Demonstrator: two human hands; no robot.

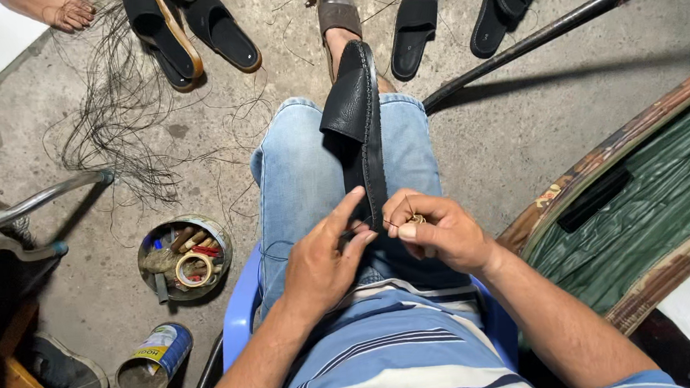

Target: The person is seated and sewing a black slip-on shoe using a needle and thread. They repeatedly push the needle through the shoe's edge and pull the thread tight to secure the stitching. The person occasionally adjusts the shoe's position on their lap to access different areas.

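Counting the footwear first: one black leather sandal with a stitched sole edge (360, 127) is being worked on, standing on its side along the person's lap over the blue denim shorts (303, 181). On the concrete floor (512, 131) there are more loose ones: a pile of black slip-on sandals with tan edges (184, 30) up top, I count three there but they overlap, so not sure, and two separate black slip-ons (462, 12) to the right of the person's foot in a brown sandal (337, 14).

Two cans: a round tin full of tools and tape rolls (184, 257) beside the blue plastic chair (239, 309), and a smaller tin lying on its side (153, 363). One long dark metal pole (561, 25) lies across the floor. A tangle of black thread (117, 113) is spread out on the left.

The left hand (322, 261) has its fingers spread, thumb and fingertips resting on the sandal's heel end. The right hand (438, 228) is pinched shut on a small brass-coloured tool (417, 219), pressed right against the sole's edge.

Someone else's bare foot (68, 10) shows in the top left corner.
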